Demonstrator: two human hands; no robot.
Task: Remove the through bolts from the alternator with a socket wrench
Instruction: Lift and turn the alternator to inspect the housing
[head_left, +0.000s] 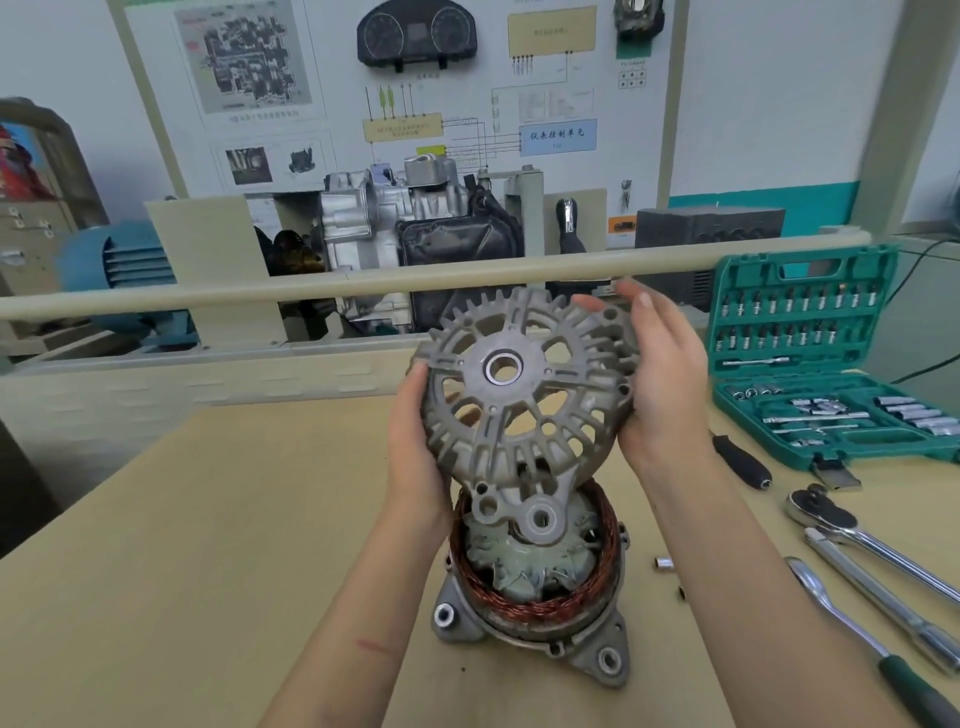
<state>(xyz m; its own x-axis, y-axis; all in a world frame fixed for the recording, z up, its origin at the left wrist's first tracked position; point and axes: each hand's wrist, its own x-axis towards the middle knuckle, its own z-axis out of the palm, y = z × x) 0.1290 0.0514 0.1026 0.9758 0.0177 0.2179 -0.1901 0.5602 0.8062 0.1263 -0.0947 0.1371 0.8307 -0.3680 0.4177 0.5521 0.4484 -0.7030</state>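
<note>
Both hands hold a grey cast alternator end cover (524, 395) up in the air, tilted with its bearing hole facing me. My left hand (415, 441) grips its left rim and my right hand (660, 384) grips its right rim. Below it, the rest of the alternator (535, 577) stands on the wooden table, with copper stator windings and the rotor fan exposed. A socket wrench (862, 535) lies on the table at the right, in neither hand. Two small loose sockets (664, 563) lie just right of the alternator.
A green socket set case (810, 364) stands open at the back right. Two more long-handled wrenches (852, 618) lie near the right edge, and a black-handled tool (743, 462) sits by my right wrist. A beige rail (311, 291) and an engine display stand behind the table (208, 519).
</note>
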